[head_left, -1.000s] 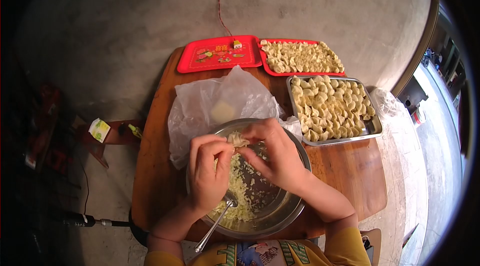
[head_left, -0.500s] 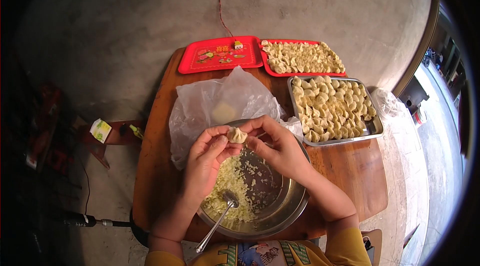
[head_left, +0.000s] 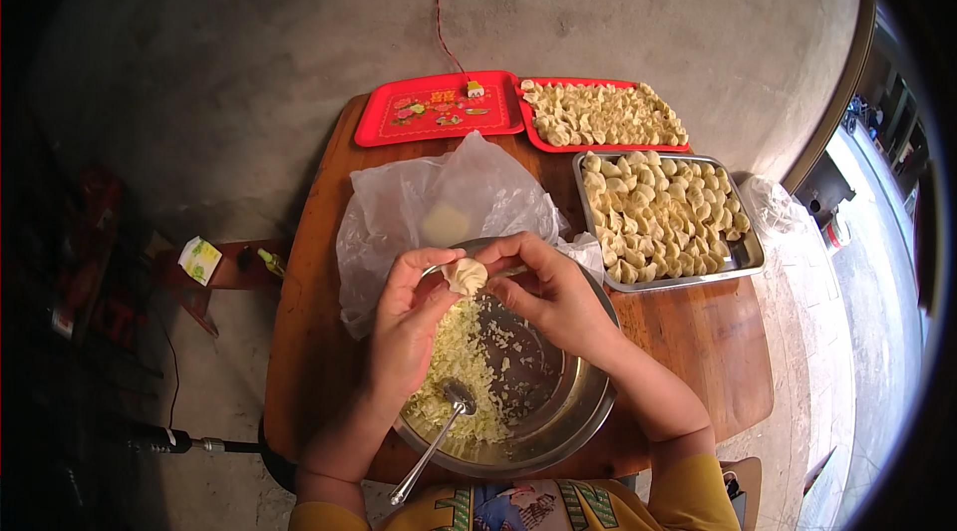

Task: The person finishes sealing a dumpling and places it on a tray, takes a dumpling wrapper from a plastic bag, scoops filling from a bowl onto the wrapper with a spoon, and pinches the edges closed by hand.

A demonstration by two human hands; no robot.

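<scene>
A small pleated dumpling [head_left: 465, 277] is pinched between the thumb and fingers of my left hand [head_left: 407, 317], above the metal bowl's far side. My right hand [head_left: 548, 297] is curled at the dumpling's right edge, thumb and fingertips against it. Beneath both hands stands a wide steel bowl [head_left: 590, 411] with pale green chopped filling [head_left: 464, 352], mostly on its left side. A metal spoon [head_left: 434, 451] lies with its head in the filling and its handle over the near rim. Behind my hands, a plastic bag [head_left: 384, 207] holds a pale, round stack, likely wrappers.
At the right, a steel tray [head_left: 688, 282] carries rows of dumplings. Behind it sits a red tray [head_left: 598, 148] full of dumplings; beside that, a patterned red tray [head_left: 384, 122] has a white plug-like piece on a cord [head_left: 439, 2]. A low bench [head_left: 229, 272] stands left.
The dumpling has turned and tilted in my fingers, showing its swirled pleats, and sits slightly further left. My left fingers have shifted around it. The bowl, spoon and trays stay put.
</scene>
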